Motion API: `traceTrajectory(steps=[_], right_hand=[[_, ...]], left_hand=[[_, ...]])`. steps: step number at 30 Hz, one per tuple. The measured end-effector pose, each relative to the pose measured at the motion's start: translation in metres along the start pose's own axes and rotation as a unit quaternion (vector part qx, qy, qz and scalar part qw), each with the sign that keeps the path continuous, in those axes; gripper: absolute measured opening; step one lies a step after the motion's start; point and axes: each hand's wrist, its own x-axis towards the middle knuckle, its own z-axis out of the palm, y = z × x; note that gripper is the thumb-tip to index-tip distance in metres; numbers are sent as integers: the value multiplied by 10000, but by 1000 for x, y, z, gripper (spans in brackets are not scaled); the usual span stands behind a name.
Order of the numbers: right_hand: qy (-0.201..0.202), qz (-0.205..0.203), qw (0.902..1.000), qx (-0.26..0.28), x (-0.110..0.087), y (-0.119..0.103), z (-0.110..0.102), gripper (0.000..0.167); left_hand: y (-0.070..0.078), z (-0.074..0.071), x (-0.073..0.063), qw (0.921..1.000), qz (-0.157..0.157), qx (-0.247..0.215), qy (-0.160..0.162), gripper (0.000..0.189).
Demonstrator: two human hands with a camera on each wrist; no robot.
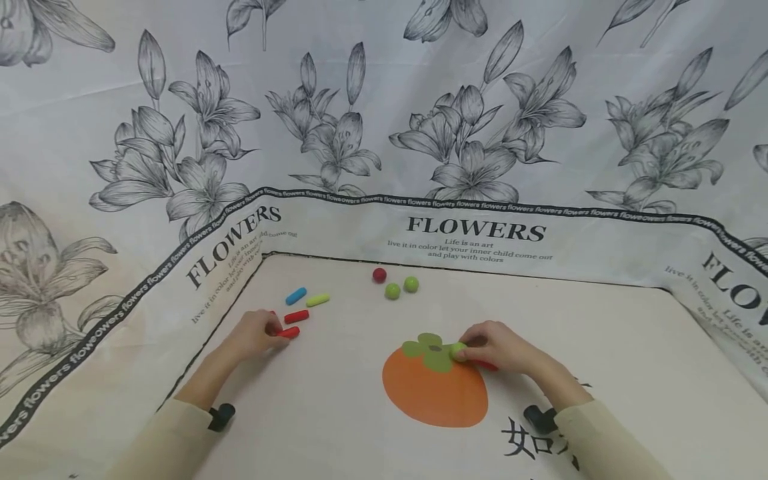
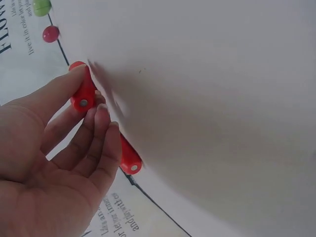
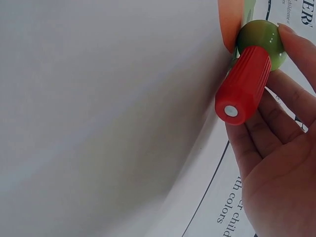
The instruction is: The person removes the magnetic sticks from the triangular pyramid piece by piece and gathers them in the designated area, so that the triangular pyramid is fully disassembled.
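At the left of the cloth, my left hand [image 1: 255, 335] pinches a red magnetic stick [image 2: 84, 91] between thumb and fingers; a silvery disc shows in its end. Another red stick [image 2: 130, 157] shows past the fingertips in the left wrist view. Just beyond the hand lies one more red stick [image 1: 297, 317]. My right hand [image 1: 501, 347] grips a green ball [image 3: 261, 42] with thumb and fingertips, over the printed persimmon's leaves. Against that ball sits a ridged red magnetic stick [image 3: 243, 86], pointing out toward the wrist camera.
A blue stick [image 1: 296, 296] and a yellow-green stick [image 1: 318, 300] lie past the left hand. Farther back are a dark red ball [image 1: 379, 275] and two green balls [image 1: 393, 291]. The orange persimmon print [image 1: 435, 393] marks the cloth. Flower-printed fabric [image 1: 336, 227] rises behind and at the sides.
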Motion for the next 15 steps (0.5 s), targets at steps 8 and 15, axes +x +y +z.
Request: traceTrajectory(steps=[8,15], right_hand=[[47,-6,9999,-139,0,0,1,21],[48,297,9990,-317,0,-5,1,19]], left_hand=[[0,-1,-4,9999,-86,48,-78,16],[0,0,-3,9997,-207,-33,-154,19]])
